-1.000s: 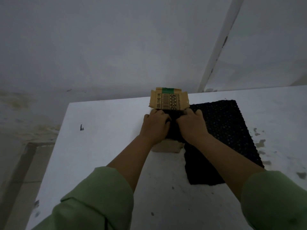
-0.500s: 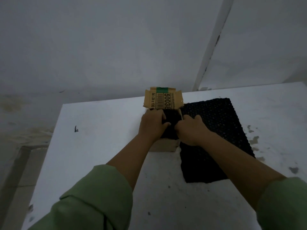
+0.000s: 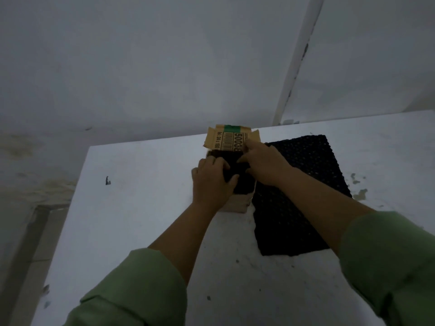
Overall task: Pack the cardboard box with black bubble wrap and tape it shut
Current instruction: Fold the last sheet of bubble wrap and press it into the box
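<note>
1. Head view, the box: the cardboard box (image 3: 236, 203) sits on the white table (image 3: 146, 208) toward its far edge, directly in front of the person. Its far flap (image 3: 231, 138) stands up and leans back, showing a printed label and a strip of green along the top, so the mouth is open for filling.

2. Head view, the wrap: a wad of black bubble wrap (image 3: 237, 175) already fills the opening. A second, flat sheet of black bubble wrap (image 3: 299, 196) lies on the table, touching the box's right side, probably kept close as spare filling.

3. Head view, left hand: the left hand (image 3: 210, 181) lies palm down on the wad, fingers curled over it and thumb spread toward the middle. It appears to be pressing the wrap down so that it stays below the rim; whether it actually pinches the wrap cannot be told.

4. Head view, right hand: the right hand (image 3: 263, 164) reaches across the box, its fingertips at the lower edge of the raised flap, touching the label. The fingers are loosely bent, with nothing clearly clasped. It looks placed to bring that flap forward over the packed wrap.

5. Judgement: the packing looks nearly done and the closing just starting. No tape is visible anywhere on the table.
</note>
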